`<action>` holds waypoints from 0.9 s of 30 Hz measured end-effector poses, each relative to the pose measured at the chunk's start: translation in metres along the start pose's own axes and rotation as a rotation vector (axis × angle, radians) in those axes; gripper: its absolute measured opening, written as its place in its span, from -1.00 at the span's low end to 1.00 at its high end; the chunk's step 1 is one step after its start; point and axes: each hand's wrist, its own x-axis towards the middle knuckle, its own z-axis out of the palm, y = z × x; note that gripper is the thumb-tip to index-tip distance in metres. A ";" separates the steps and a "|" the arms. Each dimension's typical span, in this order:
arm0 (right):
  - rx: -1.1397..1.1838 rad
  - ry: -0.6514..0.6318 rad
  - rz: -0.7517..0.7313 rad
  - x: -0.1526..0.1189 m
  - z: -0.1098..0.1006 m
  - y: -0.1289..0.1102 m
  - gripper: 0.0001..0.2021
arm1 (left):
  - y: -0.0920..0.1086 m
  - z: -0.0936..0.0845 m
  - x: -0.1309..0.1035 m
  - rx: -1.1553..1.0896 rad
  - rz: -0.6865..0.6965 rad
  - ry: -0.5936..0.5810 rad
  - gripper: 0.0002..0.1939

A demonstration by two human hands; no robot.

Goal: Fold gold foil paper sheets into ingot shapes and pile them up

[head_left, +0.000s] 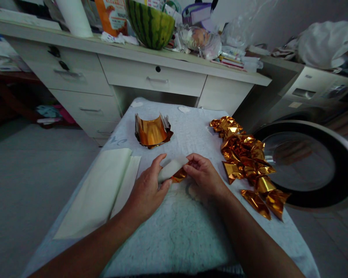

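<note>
Half-curled left hand grips white paper, right hand pinches gold foil against it, probably steadying both over the cloth between paper sheets and foil pieces.

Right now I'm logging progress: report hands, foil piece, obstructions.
Left hand and right hand closed on white-and-gold foil piece. Curved, shiny gold foil sheets beyond. Nothing seen blocking hands; folded gold foil pile right.
</note>
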 end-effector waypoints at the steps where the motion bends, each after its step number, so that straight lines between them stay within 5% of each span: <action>1: 0.038 0.004 0.007 0.000 0.000 -0.001 -0.83 | 0.000 -0.001 0.001 -0.065 -0.026 0.013 -0.38; 11: 0.143 -0.152 0.136 -0.008 -0.002 -0.005 -0.65 | 0.001 -0.007 0.007 -0.709 -0.117 0.252 -0.42; 14: 0.146 -0.219 0.143 -0.012 -0.002 -0.006 -0.63 | 0.002 -0.008 0.008 -0.796 -0.125 0.347 -0.56; 20: 0.108 -0.183 0.152 -0.015 0.002 -0.010 -0.66 | -0.002 -0.008 0.008 -0.763 -0.192 0.263 -0.83; 27: 0.169 -0.025 0.064 -0.012 0.011 -0.001 -0.71 | -0.003 -0.004 0.007 -0.625 -0.137 0.209 -0.87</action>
